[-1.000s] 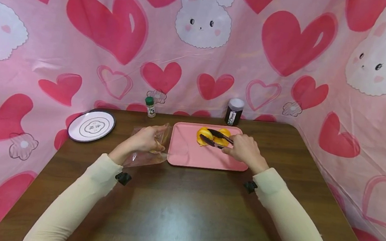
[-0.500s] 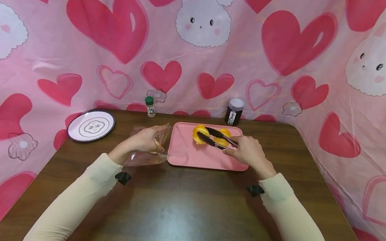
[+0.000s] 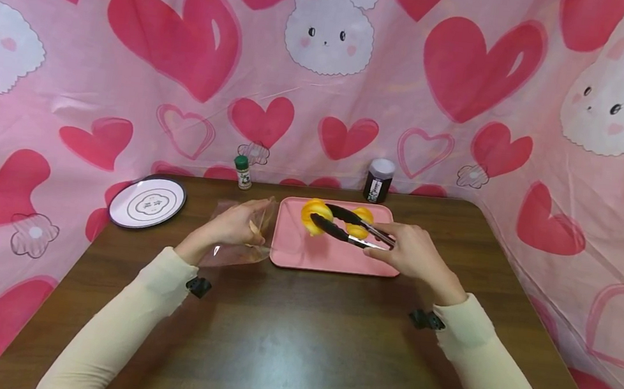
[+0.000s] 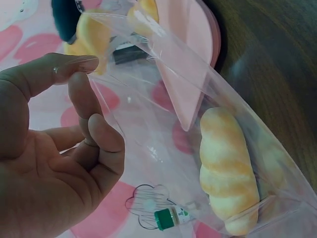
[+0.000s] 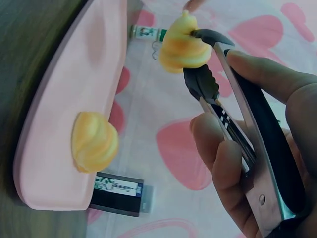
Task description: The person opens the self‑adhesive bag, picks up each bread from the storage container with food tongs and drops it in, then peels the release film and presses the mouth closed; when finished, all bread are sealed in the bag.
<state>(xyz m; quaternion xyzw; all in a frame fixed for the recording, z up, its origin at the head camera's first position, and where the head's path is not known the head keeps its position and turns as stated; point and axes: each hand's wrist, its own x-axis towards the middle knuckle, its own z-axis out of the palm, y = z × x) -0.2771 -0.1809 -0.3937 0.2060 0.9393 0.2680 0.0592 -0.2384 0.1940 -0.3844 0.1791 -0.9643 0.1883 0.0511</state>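
My right hand (image 3: 418, 253) grips a pair of tongs (image 5: 257, 134) with black tips and metal arms. Between the tips is a yellow, swirled bread roll (image 5: 184, 44), raised over the left part of the pink tray (image 3: 327, 262). A second yellow roll (image 5: 94, 142) lies on the tray toward its right. To the tray's left, my left hand (image 3: 236, 224) pinches the edge of a clear plastic bag (image 4: 148, 94) between thumb and forefinger. Inside the bag, a long, ridged pale bread roll (image 4: 228, 168) shows in the left wrist view.
A white plate (image 3: 131, 207) with a dark rim stands at the table's back left. Along the back edge are a small green-capped shaker bottle (image 3: 243, 174) and a black jar (image 3: 378, 183) with a whitish lid. A pink patterned cloth hangs behind the wooden table (image 3: 296, 334).
The tongs have lifted the roll and carried it left toward the bag, while the right hand has drawn back slightly along the handles. My left hand and the bag have barely moved.
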